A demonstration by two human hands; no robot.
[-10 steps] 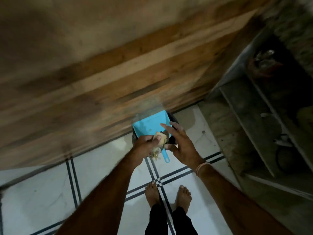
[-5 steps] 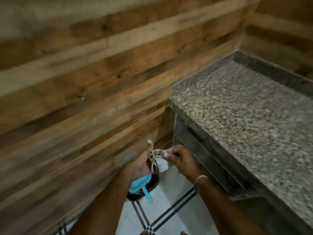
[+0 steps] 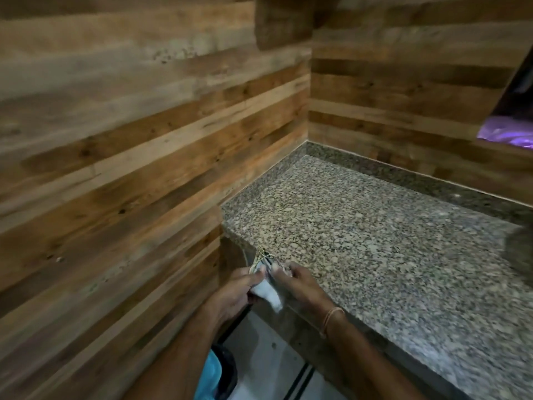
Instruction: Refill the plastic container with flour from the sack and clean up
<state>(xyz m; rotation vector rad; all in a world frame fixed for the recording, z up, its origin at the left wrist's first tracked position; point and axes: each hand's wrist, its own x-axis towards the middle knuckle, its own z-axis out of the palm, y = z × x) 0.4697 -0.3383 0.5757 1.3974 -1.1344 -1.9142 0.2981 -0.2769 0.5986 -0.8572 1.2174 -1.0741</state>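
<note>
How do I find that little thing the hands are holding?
Find the big speckled stone counter and follow its front edge to the left corner, where the left hand and right hand meet. Pinched between them is the small white scrap topped with tangled tan string, unlike the blue dustpan lower down.

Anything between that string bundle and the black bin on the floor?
Yes: the blue dustpan sits in the mouth of the black bin, under the left forearm. The left hand and right hand pinch the bundle above it.

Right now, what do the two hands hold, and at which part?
The left hand and right hand pinch a small whitish bundle at its middle, strands sticking out above; its nature is unclear.
</note>
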